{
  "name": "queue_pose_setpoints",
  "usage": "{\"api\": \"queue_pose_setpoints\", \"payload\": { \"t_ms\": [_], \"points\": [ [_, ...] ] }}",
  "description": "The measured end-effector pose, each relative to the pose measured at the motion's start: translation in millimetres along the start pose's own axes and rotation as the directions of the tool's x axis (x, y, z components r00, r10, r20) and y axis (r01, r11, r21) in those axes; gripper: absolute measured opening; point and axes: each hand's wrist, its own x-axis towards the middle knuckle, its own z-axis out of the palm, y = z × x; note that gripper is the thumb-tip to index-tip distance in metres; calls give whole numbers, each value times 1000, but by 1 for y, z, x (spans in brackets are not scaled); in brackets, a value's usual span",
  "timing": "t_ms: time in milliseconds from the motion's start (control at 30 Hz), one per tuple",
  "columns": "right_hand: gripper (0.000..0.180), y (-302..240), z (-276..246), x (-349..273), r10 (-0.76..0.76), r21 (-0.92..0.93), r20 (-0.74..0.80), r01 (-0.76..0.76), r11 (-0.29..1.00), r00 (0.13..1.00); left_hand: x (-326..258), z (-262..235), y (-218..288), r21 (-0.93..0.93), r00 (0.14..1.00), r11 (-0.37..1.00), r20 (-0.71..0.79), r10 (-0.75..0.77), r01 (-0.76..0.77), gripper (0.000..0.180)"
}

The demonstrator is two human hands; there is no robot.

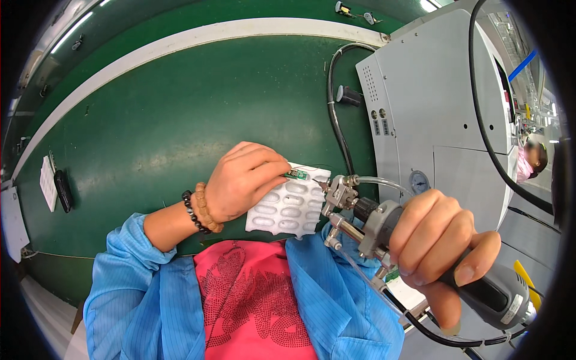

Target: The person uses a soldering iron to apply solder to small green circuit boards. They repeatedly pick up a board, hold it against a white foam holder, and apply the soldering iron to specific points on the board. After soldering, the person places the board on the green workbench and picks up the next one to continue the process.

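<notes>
My left hand (251, 177) pinches a small green circuit board (296, 174) at the far edge of a white moulded tray (291, 207) with rows of oval pockets. A thin dark wire runs near the board. In my right hand (441, 252) is a grey and black hand-held power tool (390, 225), its fingers wrapped round the handle. Metal fittings (342, 198) and clear tubing (384, 181) sit at the tool's front. Its tip points left, close to the right end of the board; whether they touch I cannot tell.
A large grey machine (438, 96) with a round gauge stands at the right. A black hose (331, 96) bends along its left side, by a dark cylinder (349, 96). On the green table (180, 108), a black case (62, 191) and white pad lie far left. A person (529, 161) shows at far right.
</notes>
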Motion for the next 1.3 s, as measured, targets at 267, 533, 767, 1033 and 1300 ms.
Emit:
{"api": "queue_pose_setpoints", "payload": {
  "t_ms": [267, 533, 767, 1033, 1300],
  "points": [
    [46, 17, 3, 6, 122, -90, 106, -113, 990, 987, -6, 17, 4, -129, 981, 974, -32, -192, 186, 29],
    [48, 38, 7, 1, 137, -70, 128, -129, 989, 982, -12, 12, -6, -138, 990, 980, -3, -144, 143, 32],
    [47, 41, 7, 2, 162, -80, 137, -152, 985, 977, -11, 13, -7, -137, 987, 978, -4, -158, 156, 29],
    [43, 42, 4, 28, 434, -97, 291, -425, 900, 853, -11, 14, -8, -161, 987, 974, -18, -162, 157, 29],
    [42, 48, 13, 15, 311, -174, 232, -275, 946, 922, -11, 13, -8, -170, 985, 971, 2, -172, 169, 28]
  ]
}}
